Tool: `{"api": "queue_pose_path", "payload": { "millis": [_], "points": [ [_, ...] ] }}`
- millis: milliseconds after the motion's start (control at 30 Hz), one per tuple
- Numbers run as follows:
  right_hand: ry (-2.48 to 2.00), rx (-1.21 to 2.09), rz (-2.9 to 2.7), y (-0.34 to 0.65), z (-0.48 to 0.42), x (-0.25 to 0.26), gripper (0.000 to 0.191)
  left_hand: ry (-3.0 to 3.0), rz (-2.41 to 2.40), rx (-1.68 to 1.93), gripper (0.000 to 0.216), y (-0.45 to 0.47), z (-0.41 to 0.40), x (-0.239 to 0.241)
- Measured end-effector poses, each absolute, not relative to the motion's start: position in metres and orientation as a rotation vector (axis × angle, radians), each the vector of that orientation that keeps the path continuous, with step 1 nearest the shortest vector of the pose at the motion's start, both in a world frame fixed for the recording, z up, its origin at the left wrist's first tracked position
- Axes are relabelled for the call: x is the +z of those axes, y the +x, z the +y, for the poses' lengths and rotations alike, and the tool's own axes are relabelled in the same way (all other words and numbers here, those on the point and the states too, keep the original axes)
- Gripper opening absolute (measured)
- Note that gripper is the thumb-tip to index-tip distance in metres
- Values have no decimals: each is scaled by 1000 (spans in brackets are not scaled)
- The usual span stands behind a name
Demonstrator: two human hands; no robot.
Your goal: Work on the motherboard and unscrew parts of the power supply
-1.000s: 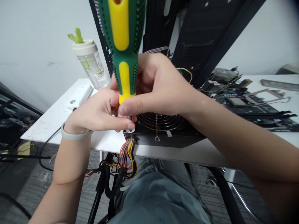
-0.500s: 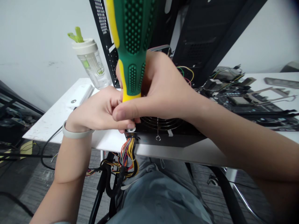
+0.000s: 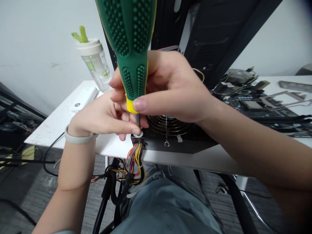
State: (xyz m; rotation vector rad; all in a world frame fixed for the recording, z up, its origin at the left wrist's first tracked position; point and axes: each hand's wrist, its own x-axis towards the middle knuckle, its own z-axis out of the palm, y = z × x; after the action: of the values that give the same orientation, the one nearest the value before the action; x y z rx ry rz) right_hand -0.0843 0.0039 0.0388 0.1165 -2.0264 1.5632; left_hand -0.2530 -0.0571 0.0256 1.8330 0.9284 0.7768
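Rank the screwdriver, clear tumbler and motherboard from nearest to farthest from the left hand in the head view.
1. Screwdriver: its shaft between the left hand's thumb and fingers.
2. Clear tumbler: beyond the left hand.
3. Motherboard: far over on the right.

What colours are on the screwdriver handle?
The screwdriver handle is green with yellow, yellow at its lower end; best seen in the head view.

A clear bottle [image 3: 99, 71] with a white lid [image 3: 90, 48] and green tabs [image 3: 83, 34] stood near a white device [image 3: 84, 97] on the left of a white table [image 3: 57, 120], while a dark circuit board [image 3: 270, 113] and a grey strip [image 3: 294, 86] lay at right. Below, a yellow sheet [image 3: 28, 154] rested on grey carpet [image 3: 46, 198].
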Motion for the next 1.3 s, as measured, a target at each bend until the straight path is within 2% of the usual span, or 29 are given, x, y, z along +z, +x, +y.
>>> {"api": "queue_pose_path", "payload": {
  "millis": [167, 233, 333, 467, 567, 633, 867, 1100, 1300],
  "points": [
    [175, 1806, -1956, -82, 7, 42, 38, 1805, 918, 789, 27, -255, -58, 22],
    [153, 1840, -1931, -82, 7, 43, 42, 1797, 917, 784, 28, -256, -58, 22],
    [70, 1813, -1953, -81, 3, 46, 38, 1838, 930, 794, 27, -256, -58, 22],
    [132, 1744, -1995, -81, 2, 45, 31, 2026, 945, 830, 15, -254, -56, 24],
    [235, 1700, -2011, -80, 5, 42, 26, 2110, 913, 819, 37, -252, -55, 26],
    [267, 1640, -2027, -80, 6, 42, 25, 2158, 915, 802, 43, -252, -56, 27],
    [156, 1499, -2092, -79, 7, 43, 27, 2251, 934, 669, 26, -254, -56, 29],
    [80, 1315, -2113, -81, 7, 41, 25, 2151, 901, 686, 6, -252, -54, 33],
    [23, 1236, -2092, -82, 2, 41, 31, 2129, 837, 663, 3, -252, -53, 36]
  ]
}}
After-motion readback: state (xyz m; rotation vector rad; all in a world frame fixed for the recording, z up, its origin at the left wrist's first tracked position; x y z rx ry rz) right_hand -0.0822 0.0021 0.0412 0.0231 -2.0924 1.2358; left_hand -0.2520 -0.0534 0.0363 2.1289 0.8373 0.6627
